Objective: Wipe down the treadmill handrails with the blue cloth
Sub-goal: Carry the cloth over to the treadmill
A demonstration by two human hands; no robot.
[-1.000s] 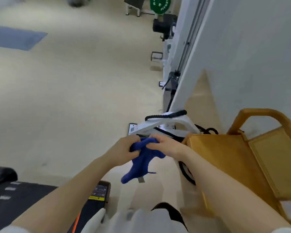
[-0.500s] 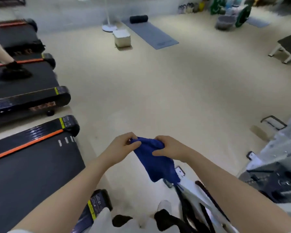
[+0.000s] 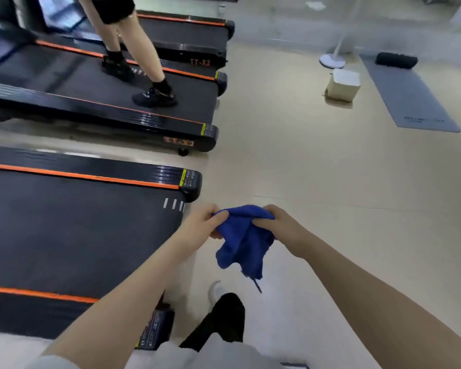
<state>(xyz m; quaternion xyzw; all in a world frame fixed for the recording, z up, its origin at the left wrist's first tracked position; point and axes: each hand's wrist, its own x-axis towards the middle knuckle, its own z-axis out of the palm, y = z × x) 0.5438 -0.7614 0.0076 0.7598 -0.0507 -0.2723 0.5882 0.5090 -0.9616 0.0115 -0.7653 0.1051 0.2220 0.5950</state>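
Observation:
A blue cloth (image 3: 244,241) hangs in front of me over the floor, bunched at the top and drooping below. My left hand (image 3: 201,222) pinches its upper left edge and my right hand (image 3: 278,225) grips its upper right edge. The nearest treadmill (image 3: 72,230), black with orange stripes, lies to my left with its rear end next to my left hand. No handrails are in view.
Two more treadmills (image 3: 133,107) stand further left; a person (image 3: 133,49) walks on the middle one. A grey mat (image 3: 407,97) with a black roller (image 3: 395,60), a white box (image 3: 343,85) and a fan base (image 3: 332,61) sit far right. Beige floor (image 3: 317,182) lies ahead.
My view has swung left from the wall and wooden cart to the row of treadmills. Both hands have kept hold of the blue cloth, which now hangs more spread.

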